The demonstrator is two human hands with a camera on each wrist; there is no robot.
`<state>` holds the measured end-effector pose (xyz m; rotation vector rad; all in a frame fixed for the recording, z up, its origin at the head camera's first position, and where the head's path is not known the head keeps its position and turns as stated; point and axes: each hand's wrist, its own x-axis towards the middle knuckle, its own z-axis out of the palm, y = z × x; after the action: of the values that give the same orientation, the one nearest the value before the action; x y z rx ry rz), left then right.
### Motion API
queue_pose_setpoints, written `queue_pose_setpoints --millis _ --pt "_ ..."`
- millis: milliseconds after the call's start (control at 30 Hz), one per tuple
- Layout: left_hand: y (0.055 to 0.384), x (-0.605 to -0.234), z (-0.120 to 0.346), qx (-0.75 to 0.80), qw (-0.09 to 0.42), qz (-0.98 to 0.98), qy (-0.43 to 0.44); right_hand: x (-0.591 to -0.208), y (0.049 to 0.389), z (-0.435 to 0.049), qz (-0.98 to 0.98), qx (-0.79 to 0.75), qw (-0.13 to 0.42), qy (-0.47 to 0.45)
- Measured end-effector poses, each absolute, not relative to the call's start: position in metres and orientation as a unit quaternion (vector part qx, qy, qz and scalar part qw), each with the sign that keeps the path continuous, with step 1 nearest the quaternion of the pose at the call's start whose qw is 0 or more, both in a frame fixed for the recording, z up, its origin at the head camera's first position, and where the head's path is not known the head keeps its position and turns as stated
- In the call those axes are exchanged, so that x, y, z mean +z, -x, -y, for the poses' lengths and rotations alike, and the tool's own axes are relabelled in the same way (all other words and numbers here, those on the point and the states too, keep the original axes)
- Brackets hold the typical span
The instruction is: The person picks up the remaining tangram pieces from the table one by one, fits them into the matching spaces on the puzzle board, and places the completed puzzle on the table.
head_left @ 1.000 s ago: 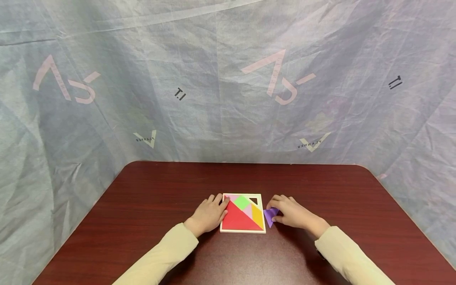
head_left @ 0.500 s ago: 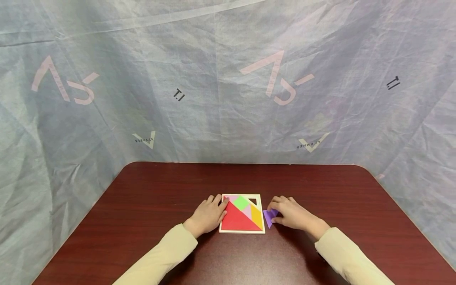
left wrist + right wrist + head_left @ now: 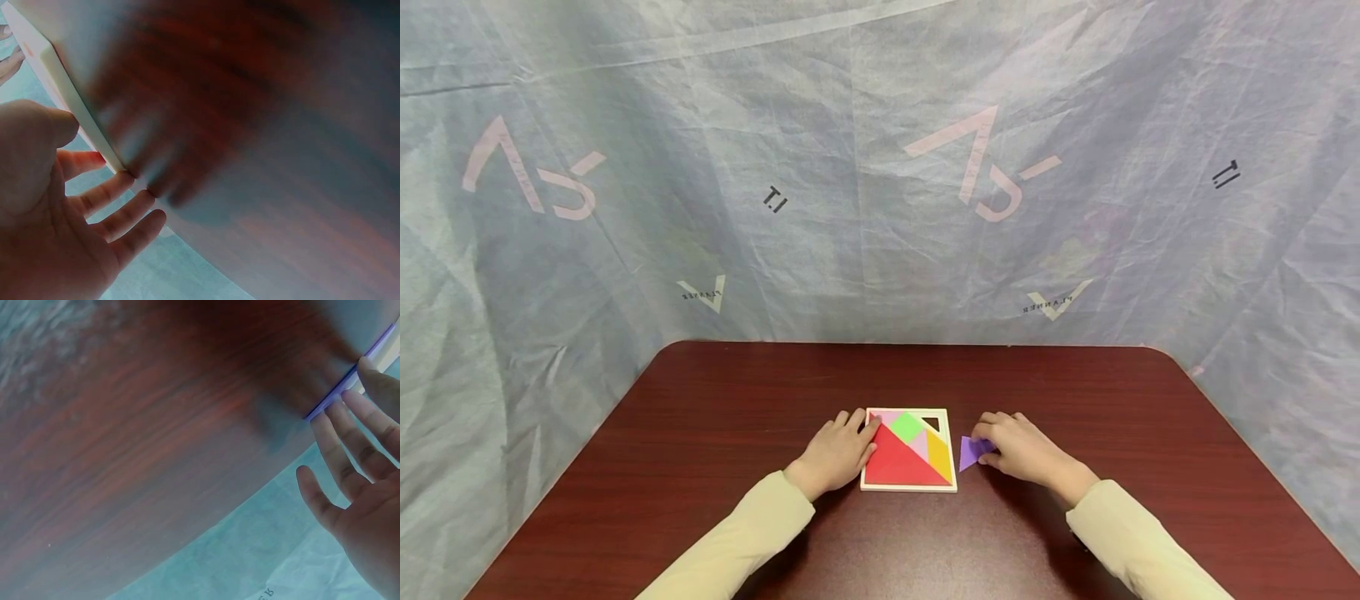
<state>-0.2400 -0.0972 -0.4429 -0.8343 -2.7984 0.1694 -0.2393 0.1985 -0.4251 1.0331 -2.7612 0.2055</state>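
Observation:
A square tangram tray (image 3: 910, 488) with a pale rim lies flat on the table. Red (image 3: 895, 467), green (image 3: 906, 427), yellow (image 3: 937, 457) and pink pieces fill much of it, and a dark triangular gap shows at its upper right corner. My left hand (image 3: 835, 452) rests along the tray's left side, fingers fairly straight; fingertips touch the edge in the left wrist view. Just right of the tray, my right hand (image 3: 1018, 450) pinches a purple tangram triangle (image 3: 970, 452) between thumb and fingers. Part of that triangle is hidden under the fingers.
The dark red-brown wooden table (image 3: 760, 383) reaches out on both sides of the tray. Beyond its far edge hangs a grey printed cloth (image 3: 850, 250), which also runs along the left and right sides.
The purple triangle has turned and shifted slightly right, away from the tray's edge, along with my right hand. My left hand and the tray have stayed almost the same.

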Motion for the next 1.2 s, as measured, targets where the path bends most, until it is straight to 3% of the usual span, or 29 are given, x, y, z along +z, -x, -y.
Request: queue_pose_setpoints --millis 267,733,967,1200 --pt "0.2415 -0.4446 0.0986 0.065 0.111 0.950 0.284 -0.4249 0.2411 -0.1985 0.932 0.066 0.108 -0.341" --pt "0.2426 -0.4452 0.0985 0.046 0.114 0.950 0.288 -0.4254 0.2430 -0.1957 0.919 0.117 0.051 -0.372" --pt "0.2426 -0.4504 0.1010 0.038 0.138 0.943 0.302 -0.4269 0.2422 -0.1947 0.914 0.120 0.055 -0.384" --pt "0.2373 -0.4413 0.0973 0.037 0.109 0.951 0.288 -0.4272 0.2418 -0.1948 0.916 0.111 0.058 -0.381"
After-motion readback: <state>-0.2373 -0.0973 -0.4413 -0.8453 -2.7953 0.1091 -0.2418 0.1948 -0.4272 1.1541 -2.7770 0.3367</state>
